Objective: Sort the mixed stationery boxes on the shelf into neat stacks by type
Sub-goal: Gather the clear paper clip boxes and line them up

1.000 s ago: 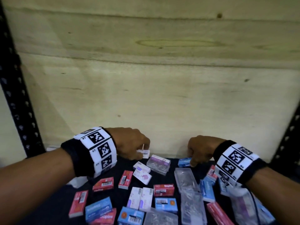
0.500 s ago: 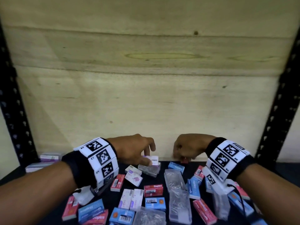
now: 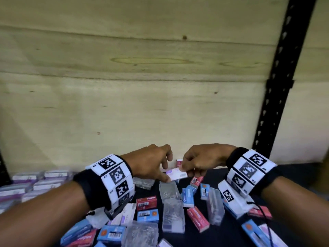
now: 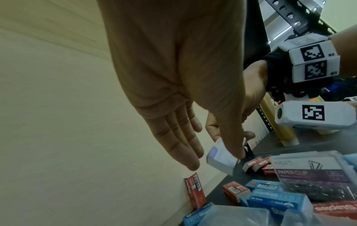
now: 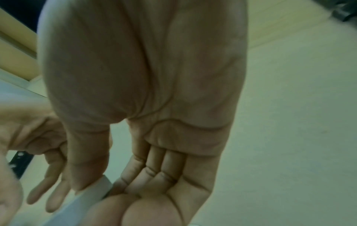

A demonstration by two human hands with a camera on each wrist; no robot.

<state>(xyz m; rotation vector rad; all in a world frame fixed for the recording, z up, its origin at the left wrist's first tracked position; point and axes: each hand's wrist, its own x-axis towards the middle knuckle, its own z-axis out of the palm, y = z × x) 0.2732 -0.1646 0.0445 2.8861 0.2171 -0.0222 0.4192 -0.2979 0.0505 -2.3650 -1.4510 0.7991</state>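
Observation:
A small white box with a purple label (image 3: 176,174) hangs over the back of the dark shelf (image 3: 222,232), between both hands. My right hand (image 3: 185,171) pinches its right end between thumb and fingers, as the right wrist view shows on the white box (image 5: 92,197). My left hand (image 3: 166,172) lies at the box's left end. In the left wrist view its thumb (image 4: 230,146) rests along the white box (image 4: 222,159), while its straight fingers (image 4: 185,149) stay just clear of it. A red staples box (image 4: 195,191) stands upright against the back wall.
Red staples boxes (image 3: 146,203), blue boxes (image 3: 147,215) and clear paper clip boxes (image 3: 173,216) lie mixed below my hands. Rows of purple-labelled clear boxes (image 3: 35,182) sit at the left. A black perforated upright (image 3: 277,86) stands at the right, and the wooden back wall (image 3: 124,104) is close behind.
My left hand carried the white box to the right. My right hand came left from the scattered boxes and took hold of its end. The left fingers have straightened.

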